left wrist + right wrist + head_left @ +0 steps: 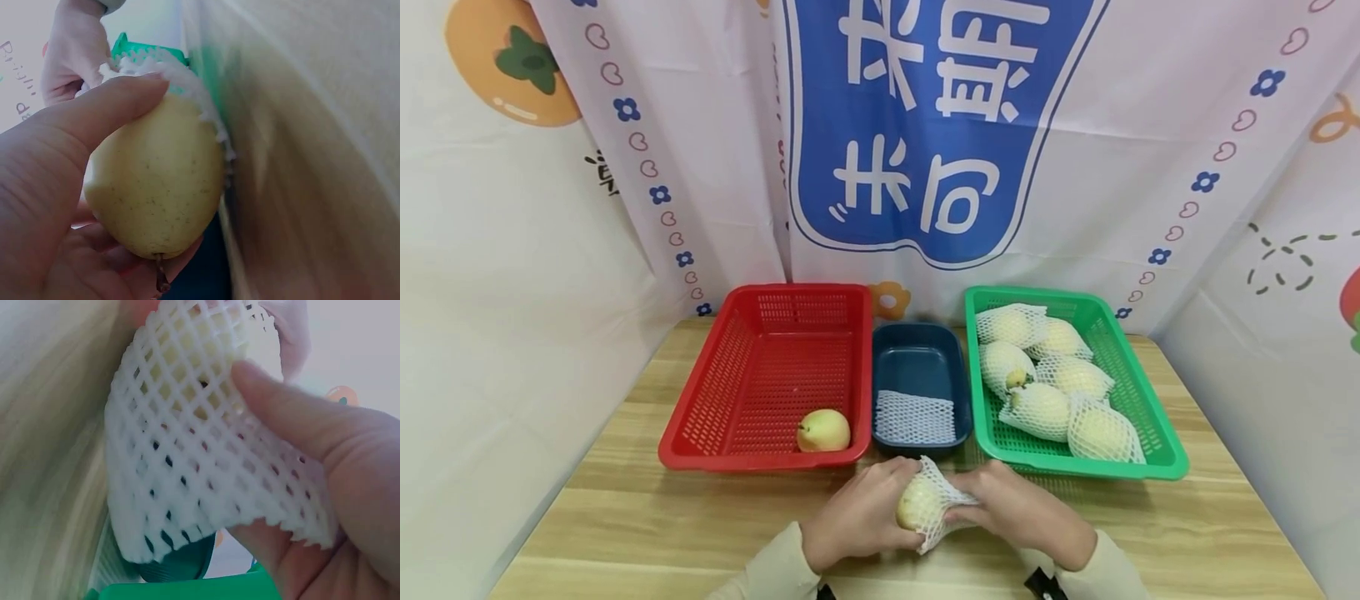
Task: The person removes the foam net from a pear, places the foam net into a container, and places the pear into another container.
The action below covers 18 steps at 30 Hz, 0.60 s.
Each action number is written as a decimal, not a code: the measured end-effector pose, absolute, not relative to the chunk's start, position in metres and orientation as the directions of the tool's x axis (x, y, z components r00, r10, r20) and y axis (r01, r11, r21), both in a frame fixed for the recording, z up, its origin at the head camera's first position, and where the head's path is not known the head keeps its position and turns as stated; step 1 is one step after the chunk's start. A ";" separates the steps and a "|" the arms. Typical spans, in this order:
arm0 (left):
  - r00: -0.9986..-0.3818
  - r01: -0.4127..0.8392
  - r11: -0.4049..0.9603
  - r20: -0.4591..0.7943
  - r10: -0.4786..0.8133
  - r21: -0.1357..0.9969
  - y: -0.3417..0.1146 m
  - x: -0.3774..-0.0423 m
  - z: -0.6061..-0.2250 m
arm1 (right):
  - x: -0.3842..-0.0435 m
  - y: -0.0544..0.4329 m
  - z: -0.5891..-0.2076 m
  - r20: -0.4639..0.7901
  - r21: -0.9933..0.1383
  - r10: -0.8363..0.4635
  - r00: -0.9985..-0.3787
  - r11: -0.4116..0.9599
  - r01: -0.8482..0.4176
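The left hand (868, 510) curled round the pear (157, 178), seemingly steadying it while the right hand (1011, 510), opposite, pinched its net (194, 456).

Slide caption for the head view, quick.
Left hand holds a pear; right hand grips the foam net partly covering it.

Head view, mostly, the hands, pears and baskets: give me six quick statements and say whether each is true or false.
1. The blue tray sits between the red basket and the green basket. True.
2. The red basket holds three pears. False: one bare pear lies there.
3. The left hand grips a pear, while the right hand pinches its net. True.
4. The green basket's fruit is unwrapped. False: it holds netted pears.
5. The blue tray is empty. False: white netting lies in it.
6. The gripped pear's stem shows in the left wrist view. True.
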State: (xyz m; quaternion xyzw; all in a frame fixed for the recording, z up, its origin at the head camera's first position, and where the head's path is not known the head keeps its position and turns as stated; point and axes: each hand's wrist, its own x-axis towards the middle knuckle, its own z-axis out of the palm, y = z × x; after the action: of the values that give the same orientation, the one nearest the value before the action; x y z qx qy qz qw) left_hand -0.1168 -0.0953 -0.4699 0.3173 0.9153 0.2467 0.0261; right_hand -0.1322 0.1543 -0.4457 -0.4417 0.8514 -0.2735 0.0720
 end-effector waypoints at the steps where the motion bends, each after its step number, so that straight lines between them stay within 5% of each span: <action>1: -0.799 0.565 0.680 0.104 0.593 0.467 -0.097 -0.117 -0.469 | -0.133 0.155 -0.445 0.128 -0.528 -0.793 -0.596 0.454 -0.717; 18: -0.801 0.543 0.682 0.058 0.596 0.490 -0.109 -0.122 -0.465 | -0.128 0.175 -0.417 0.249 -0.511 -0.768 -0.590 0.414 -0.753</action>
State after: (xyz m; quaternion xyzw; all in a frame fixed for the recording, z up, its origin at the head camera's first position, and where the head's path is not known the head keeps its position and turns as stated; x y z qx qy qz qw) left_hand -0.1217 -0.1086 -0.4648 0.3112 0.9155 0.2495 0.0529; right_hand -0.1278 0.1747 -0.4173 -0.4523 0.8407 -0.2973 0.0121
